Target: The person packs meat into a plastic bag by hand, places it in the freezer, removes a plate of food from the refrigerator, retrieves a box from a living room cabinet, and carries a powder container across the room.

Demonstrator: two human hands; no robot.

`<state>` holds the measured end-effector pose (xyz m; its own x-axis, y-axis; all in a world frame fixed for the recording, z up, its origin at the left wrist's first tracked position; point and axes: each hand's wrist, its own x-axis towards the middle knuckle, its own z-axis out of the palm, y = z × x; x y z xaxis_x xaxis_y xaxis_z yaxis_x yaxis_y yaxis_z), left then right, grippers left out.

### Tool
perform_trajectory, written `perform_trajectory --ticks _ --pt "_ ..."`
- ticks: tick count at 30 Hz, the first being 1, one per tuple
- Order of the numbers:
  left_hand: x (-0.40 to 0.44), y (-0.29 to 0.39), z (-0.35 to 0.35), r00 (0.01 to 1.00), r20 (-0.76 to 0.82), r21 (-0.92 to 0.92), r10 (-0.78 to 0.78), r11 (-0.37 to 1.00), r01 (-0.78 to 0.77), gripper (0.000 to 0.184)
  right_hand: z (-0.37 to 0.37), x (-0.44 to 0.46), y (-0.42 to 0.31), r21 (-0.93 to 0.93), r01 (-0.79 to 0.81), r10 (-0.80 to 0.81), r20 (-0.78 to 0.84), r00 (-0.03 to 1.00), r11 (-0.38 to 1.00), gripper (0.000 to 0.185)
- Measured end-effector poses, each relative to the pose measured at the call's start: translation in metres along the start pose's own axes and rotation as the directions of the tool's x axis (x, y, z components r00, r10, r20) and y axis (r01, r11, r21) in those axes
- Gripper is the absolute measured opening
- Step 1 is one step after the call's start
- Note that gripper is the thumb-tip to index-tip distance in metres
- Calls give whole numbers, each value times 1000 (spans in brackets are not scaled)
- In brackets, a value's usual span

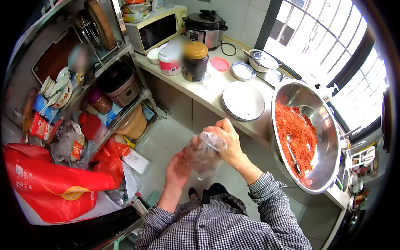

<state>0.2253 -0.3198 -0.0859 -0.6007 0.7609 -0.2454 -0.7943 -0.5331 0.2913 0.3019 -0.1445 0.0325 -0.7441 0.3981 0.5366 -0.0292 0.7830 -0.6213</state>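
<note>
A clear plastic bag (203,152) is held up in front of my body, above the floor. Its contents, if any, are hard to make out through the crinkled film. My right hand (230,143) is closed on the gathered upper part of the bag. From the left and below, my left hand (178,168) holds the bag's side, its fingers partly hidden behind the film. To the right stands a large steel basin (327,137) with red crumbly chili-like stuff (295,133) in it. A metal spoon (293,154) lies on that red stuff.
On the counter (208,98) are a white bowl (243,101), a small patterned bowl (243,71), a pink lid (219,63), a dark jar with a yellow lid (195,62), a pressure cooker (205,29) and a microwave (156,31). A crowded shelf and a red bag (58,183) are left.
</note>
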Motion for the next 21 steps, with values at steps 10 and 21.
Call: perform_trajectory --ticks 10,21 --pt "132 9 23 1000 8 256 30 966 -31 16 37 93 104 473 -355 383 39 923 806 10" --pt "266 14 61 941 -129 649 -314 690 320 26 62 170 191 547 -442 418 177 891 711 10"
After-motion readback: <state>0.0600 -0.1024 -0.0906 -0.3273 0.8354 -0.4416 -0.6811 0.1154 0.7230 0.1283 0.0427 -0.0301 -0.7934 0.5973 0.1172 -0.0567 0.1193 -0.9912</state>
